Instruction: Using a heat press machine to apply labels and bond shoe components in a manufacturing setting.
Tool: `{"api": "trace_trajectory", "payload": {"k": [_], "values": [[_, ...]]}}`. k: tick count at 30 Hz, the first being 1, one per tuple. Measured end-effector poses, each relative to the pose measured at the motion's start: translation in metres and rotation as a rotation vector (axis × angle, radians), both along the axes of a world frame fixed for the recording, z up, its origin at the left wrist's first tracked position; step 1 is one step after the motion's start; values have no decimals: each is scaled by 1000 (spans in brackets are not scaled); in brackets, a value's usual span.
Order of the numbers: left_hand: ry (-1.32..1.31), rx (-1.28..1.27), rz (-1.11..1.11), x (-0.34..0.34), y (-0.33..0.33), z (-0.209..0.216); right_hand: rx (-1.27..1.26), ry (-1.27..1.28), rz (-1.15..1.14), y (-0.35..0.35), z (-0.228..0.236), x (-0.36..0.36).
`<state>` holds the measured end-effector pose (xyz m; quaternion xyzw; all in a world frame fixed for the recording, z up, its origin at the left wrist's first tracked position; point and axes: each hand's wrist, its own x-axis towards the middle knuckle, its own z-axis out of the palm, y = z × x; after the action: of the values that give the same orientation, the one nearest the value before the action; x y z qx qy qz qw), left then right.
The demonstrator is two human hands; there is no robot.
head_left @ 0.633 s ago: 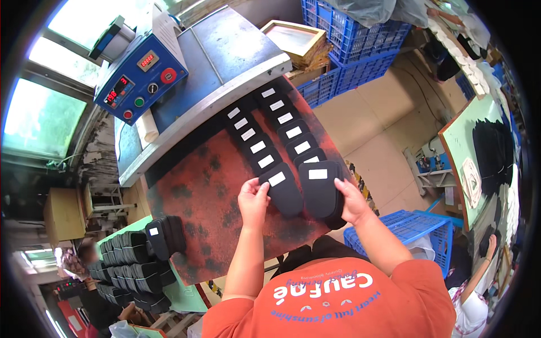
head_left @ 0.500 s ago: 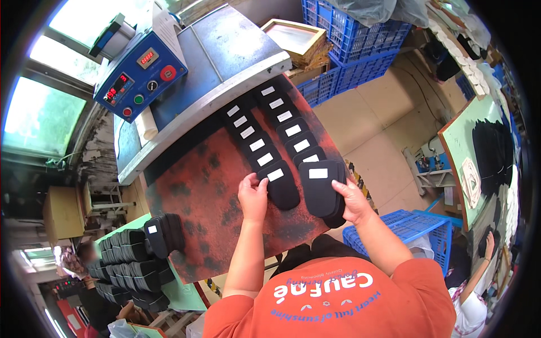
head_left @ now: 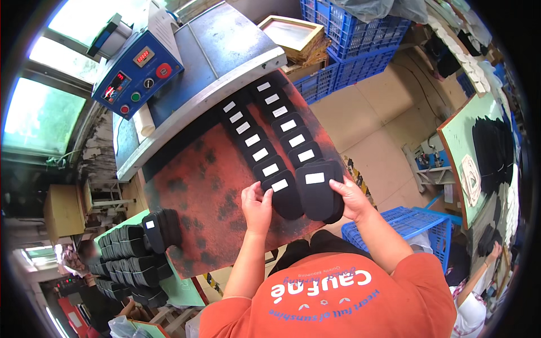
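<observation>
On a red, black-stained board point(head_left: 194, 225), flat black insole-shaped pads with white labels overlap in two columns running away from me. At the near end of the left column lies one such pad point(head_left: 286, 204). My left hand point(head_left: 257, 208) has its thumb and fingertips closed at that pad's left edge, beside the label. My right hand point(head_left: 352, 198) grips a stack of matching pads point(head_left: 319, 197) by its right side, thumb on top. The stack sits just right of the left hand's pad, over the near end of the right column. The right fingers underneath are hidden.
A blue control box point(head_left: 138, 73) and a metal-edged press plate point(head_left: 220, 45) stand beyond the board. More black pads are bundled at left point(head_left: 129, 259). Blue crates point(head_left: 360, 39) stand far right, another crate point(head_left: 397, 228) near right. A co-worker's arm point(head_left: 479, 273) shows at right.
One more pad now lies at the near end of the left column, and my left hand has shifted slightly right and nearer to it. My right hand still holds the stack.
</observation>
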<state>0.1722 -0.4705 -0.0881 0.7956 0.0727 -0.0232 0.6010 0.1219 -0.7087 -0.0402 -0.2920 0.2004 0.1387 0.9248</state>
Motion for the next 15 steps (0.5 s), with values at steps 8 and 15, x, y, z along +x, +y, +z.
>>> {"api": "trace_trajectory", "payload": {"k": [8, 15], "values": [[213, -387, -96, -28, -20, 53, 181, -86, 58, -5, 1, -1], [-68, 150, -82, -40, 5, 2, -13, -48, 5, -22, 4, 4]]}}
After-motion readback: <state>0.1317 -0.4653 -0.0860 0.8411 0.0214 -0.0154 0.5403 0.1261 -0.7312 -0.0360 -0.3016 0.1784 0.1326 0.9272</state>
